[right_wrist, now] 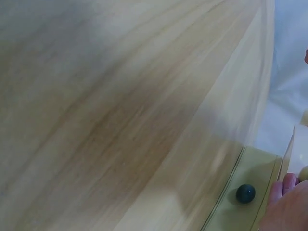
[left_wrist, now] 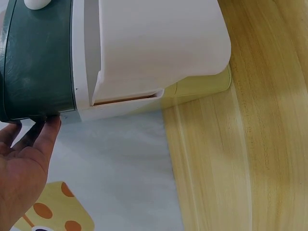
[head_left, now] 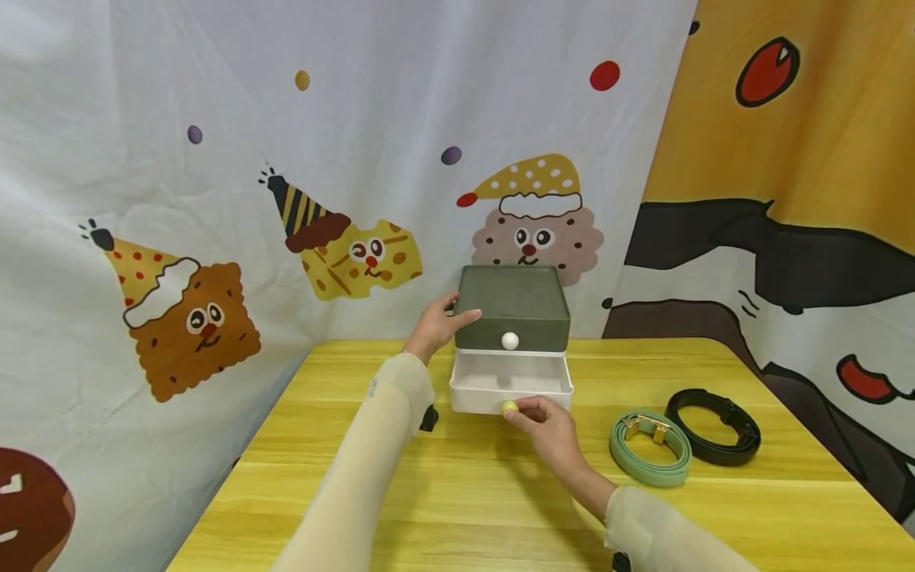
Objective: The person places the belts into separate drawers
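White drawer [head_left: 475,400] likely light, stiff, smooth; best held by yellow knob [head_left: 509,407], pinched by right hand [head_left: 556,437]; left hand [head_left: 433,327] touches green box [head_left: 513,292].

Right fingers [head_left: 534,407] seemingly pinch yellow knob [head_left: 508,407].

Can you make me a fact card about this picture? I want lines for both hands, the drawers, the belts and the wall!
Left hand: touching the left side of the little chest
Right hand: pinching the yellowish knob
Top drawer: dark green, closed, with a white knob
Middle drawer: white, pulled open
Bottom drawer: pale yellow, with a dark knob
Belts: green one and black one, both coiled on the table
Wall: white cloth with cartoon snacks in hats
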`<state>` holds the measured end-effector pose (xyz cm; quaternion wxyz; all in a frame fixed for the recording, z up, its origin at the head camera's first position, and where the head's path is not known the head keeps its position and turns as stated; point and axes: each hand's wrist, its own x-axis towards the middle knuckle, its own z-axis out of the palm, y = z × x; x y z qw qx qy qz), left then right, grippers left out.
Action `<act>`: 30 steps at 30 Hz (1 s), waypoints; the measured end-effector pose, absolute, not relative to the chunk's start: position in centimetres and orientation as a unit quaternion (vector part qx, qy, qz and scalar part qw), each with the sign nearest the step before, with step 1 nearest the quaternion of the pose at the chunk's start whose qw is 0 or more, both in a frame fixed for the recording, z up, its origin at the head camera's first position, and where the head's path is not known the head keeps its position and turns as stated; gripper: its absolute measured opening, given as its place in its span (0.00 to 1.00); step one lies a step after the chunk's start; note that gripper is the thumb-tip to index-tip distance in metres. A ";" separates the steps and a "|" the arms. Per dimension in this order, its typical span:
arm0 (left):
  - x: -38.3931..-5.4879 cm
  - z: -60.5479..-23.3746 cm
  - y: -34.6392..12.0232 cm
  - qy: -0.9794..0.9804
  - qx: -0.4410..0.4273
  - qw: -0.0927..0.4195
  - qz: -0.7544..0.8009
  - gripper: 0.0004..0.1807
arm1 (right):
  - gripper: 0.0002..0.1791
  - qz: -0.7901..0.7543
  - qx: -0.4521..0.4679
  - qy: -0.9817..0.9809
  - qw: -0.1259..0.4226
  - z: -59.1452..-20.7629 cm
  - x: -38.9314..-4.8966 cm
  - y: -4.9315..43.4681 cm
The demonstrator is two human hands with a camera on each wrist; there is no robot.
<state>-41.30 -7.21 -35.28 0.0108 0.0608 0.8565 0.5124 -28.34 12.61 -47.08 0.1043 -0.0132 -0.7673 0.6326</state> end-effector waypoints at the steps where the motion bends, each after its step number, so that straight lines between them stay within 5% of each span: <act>1: -41.3 -35.3 -7.2 0.856 0.060 0.012 0.513 0.45 | 0.13 0.633 -0.012 -0.767 0.104 -47.1 -28.3 12.6; 30: -41.1 -35.5 -7.4 0.854 0.074 0.002 0.515 0.46 | 0.16 0.640 0.026 -0.762 0.097 -47.2 -26.9 13.2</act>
